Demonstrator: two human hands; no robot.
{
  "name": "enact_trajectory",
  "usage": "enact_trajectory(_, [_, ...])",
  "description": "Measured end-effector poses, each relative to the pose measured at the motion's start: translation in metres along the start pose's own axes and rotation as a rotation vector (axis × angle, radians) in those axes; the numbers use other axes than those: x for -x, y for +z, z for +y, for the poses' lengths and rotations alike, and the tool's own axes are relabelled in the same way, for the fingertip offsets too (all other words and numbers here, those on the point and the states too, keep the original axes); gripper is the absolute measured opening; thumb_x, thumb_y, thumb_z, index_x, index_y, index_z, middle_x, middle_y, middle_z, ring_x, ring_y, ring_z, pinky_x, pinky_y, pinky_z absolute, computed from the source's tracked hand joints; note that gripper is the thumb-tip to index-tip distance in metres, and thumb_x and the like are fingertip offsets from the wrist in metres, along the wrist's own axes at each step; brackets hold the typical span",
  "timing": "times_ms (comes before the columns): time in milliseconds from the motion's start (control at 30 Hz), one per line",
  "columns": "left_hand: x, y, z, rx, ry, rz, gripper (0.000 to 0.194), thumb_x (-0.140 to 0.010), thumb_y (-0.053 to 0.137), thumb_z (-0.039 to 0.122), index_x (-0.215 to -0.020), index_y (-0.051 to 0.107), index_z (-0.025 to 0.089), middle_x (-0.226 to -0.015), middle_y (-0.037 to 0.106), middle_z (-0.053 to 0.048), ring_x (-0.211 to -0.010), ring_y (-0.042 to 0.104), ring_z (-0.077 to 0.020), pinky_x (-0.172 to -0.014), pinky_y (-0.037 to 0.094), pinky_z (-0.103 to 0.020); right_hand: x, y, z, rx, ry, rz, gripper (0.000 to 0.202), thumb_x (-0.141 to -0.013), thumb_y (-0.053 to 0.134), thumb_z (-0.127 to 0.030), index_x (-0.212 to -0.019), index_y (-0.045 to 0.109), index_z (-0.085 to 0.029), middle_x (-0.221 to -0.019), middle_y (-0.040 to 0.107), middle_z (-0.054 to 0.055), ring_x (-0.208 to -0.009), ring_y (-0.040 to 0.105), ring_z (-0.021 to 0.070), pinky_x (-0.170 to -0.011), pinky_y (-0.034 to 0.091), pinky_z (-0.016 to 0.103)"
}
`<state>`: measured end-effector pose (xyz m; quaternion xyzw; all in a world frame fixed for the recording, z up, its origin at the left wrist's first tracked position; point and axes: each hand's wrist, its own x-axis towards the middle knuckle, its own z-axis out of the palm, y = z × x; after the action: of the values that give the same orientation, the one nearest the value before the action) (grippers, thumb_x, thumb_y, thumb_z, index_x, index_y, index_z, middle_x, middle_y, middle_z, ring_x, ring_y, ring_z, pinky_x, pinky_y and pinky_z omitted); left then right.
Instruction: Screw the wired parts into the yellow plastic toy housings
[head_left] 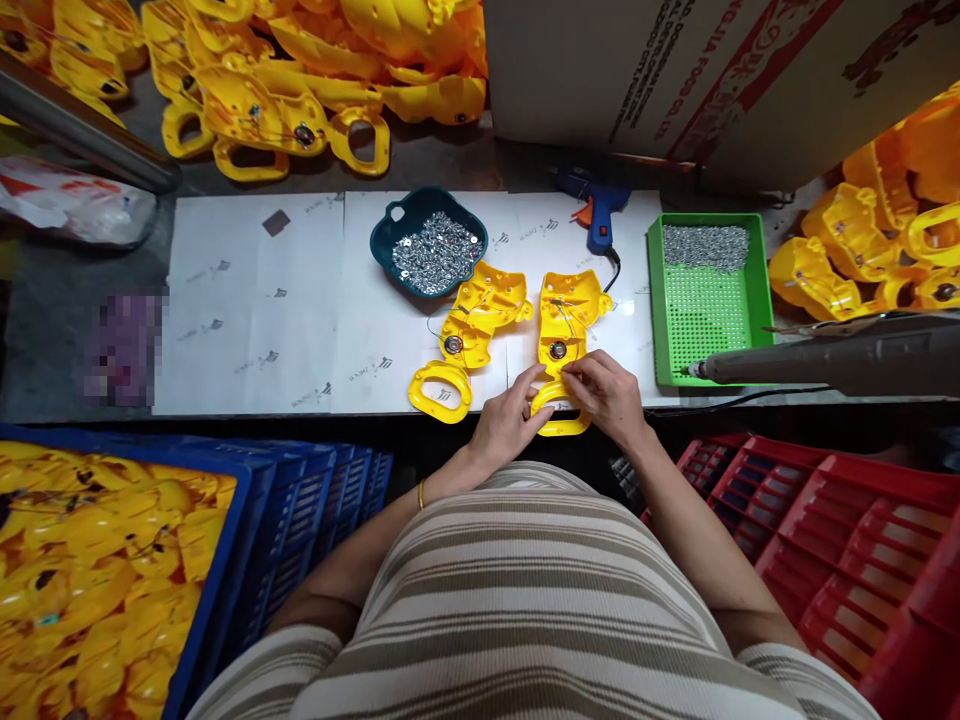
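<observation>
A yellow plastic toy shell with a loop handle [568,305] lies hollow side up in front of me, with thin wires and a round speaker [557,350] inside. My left hand [510,425] is closed on the left side of its handle, thumb and fingers around the rim. Fingers pressed together, my right hand [606,395] grips the same shell where the handle joins the body; whether a small part is in that pinch is hidden. Just to the left rests a second, similar yellow shell [487,305], also with a speaker and wires, touched by neither hand.
A dark teal bowl [386,255] of small metal screws stands behind the shells. Right of it lie a blue glue gun [600,215] and a green basket [656,300] with metal pieces. An electric screwdriver [810,355] juts in from the right. Blue [300,490] and red crates [840,530] flank me.
</observation>
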<state>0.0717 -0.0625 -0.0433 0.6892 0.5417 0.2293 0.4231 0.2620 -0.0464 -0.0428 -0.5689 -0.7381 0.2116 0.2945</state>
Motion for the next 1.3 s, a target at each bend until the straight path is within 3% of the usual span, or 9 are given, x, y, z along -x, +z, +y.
enact_trajectory(233, [-0.003, -0.001, 0.004, 0.102, -0.044, 0.005, 0.051, -0.083, 0.064, 0.021, -0.132, 0.05, 0.022, -0.088, 0.065, 0.002, -0.06, 0.059, -0.0062, -0.063, 0.049, -0.018, 0.013, 0.001, -0.002, 0.317, -0.142, 0.043, 0.023, -0.096, 0.049, -0.027, -0.102, 0.069, -0.019, -0.088, 0.069, 0.006, -0.077, 0.063, 0.0122, -0.059, 0.042, 0.022])
enact_trajectory(500, [-0.005, 0.002, 0.001, 0.14, -0.034, 0.012, 0.049, -0.083, 0.062, 0.019, -0.13, 0.051, 0.021, -0.083, 0.064, 0.003, -0.061, 0.059, -0.0067, -0.062, 0.048, -0.017, 0.023, -0.014, -0.014, 0.632, -0.231, -0.337, 0.042, -0.093, 0.044, -0.018, -0.134, 0.051, -0.01, -0.117, 0.062, 0.016, -0.1, 0.055, 0.023, -0.053, 0.046, 0.027])
enact_trajectory(600, [-0.006, 0.006, 0.002, 0.096, -0.022, 0.011, 0.047, -0.083, 0.063, 0.021, -0.129, 0.051, 0.02, -0.082, 0.065, 0.002, -0.062, 0.06, -0.0082, -0.061, 0.048, -0.018, 0.023, -0.013, -0.013, 0.642, -0.244, -0.396, 0.049, -0.088, 0.046, -0.011, -0.136, 0.048, -0.007, -0.117, 0.06, 0.019, -0.101, 0.053, 0.0276, -0.052, 0.05, 0.029])
enact_trajectory(767, [0.0, -0.007, 0.01, -0.113, 0.114, 0.029, 0.042, -0.09, 0.059, 0.029, -0.131, 0.053, 0.022, -0.089, 0.071, -0.002, -0.069, 0.064, -0.0128, -0.069, 0.051, -0.024, 0.02, -0.017, 0.0, 0.582, -0.296, -0.317, 0.053, -0.084, 0.046, -0.006, -0.136, 0.048, -0.014, -0.116, 0.062, 0.017, -0.1, 0.055, 0.028, -0.046, 0.047, 0.029])
enact_trajectory(867, [0.008, -0.037, 0.002, -0.303, 0.178, 0.296, 0.026, -0.09, 0.059, 0.031, -0.114, 0.065, 0.022, -0.101, 0.07, -0.008, -0.095, 0.064, -0.0213, -0.091, 0.049, -0.035, 0.017, -0.024, 0.007, 0.566, -0.273, -0.218, 0.049, -0.084, 0.051, -0.011, -0.132, 0.052, -0.019, -0.115, 0.064, 0.014, -0.099, 0.058, 0.026, -0.046, 0.044, 0.027])
enact_trajectory(933, [0.013, -0.058, -0.011, -0.407, 0.108, 0.508, 0.029, -0.085, 0.065, 0.032, -0.112, 0.066, 0.019, -0.12, 0.064, -0.014, -0.115, 0.055, -0.028, -0.103, 0.041, -0.044, 0.014, -0.028, 0.008, 0.558, -0.244, -0.143, 0.045, -0.084, 0.054, -0.017, -0.129, 0.055, -0.019, -0.115, 0.065, 0.014, -0.097, 0.06, 0.0258, -0.044, 0.04, 0.027])
enact_trajectory(1000, [0.018, -0.074, -0.025, -0.433, -0.022, 0.589, 0.043, -0.079, 0.071, 0.033, -0.118, 0.062, 0.017, -0.129, 0.058, -0.017, -0.122, 0.05, -0.0314, -0.105, 0.039, -0.048, 0.009, -0.03, 0.004, 0.525, -0.213, -0.051, 0.044, -0.083, 0.055, -0.018, -0.127, 0.056, -0.018, -0.115, 0.064, 0.015, -0.096, 0.061, 0.0257, -0.047, 0.041, 0.028])
enact_trajectory(1167, [0.028, -0.071, -0.037, -0.185, -0.17, 0.432, 0.051, -0.083, 0.068, 0.034, -0.129, 0.052, 0.018, -0.107, 0.07, -0.009, -0.102, 0.062, -0.023, -0.091, 0.049, -0.038, -0.006, -0.012, -0.034, 0.245, -0.159, 0.138, 0.027, -0.089, 0.054, -0.021, -0.114, 0.063, -0.02, -0.106, 0.065, 0.012, -0.093, 0.064, 0.0223, -0.066, 0.052, 0.031])
enact_trajectory(1300, [0.028, -0.059, -0.033, -0.019, -0.202, 0.44, 0.048, -0.083, 0.068, 0.036, -0.126, 0.052, 0.02, -0.1, 0.07, -0.006, -0.088, 0.066, -0.0165, -0.079, 0.052, -0.029, -0.016, 0.022, -0.065, 0.073, -0.113, 0.03, 0.023, -0.093, 0.052, -0.032, -0.11, 0.065, -0.022, -0.105, 0.064, 0.01, -0.081, 0.065, 0.0166, -0.054, 0.047, 0.026])
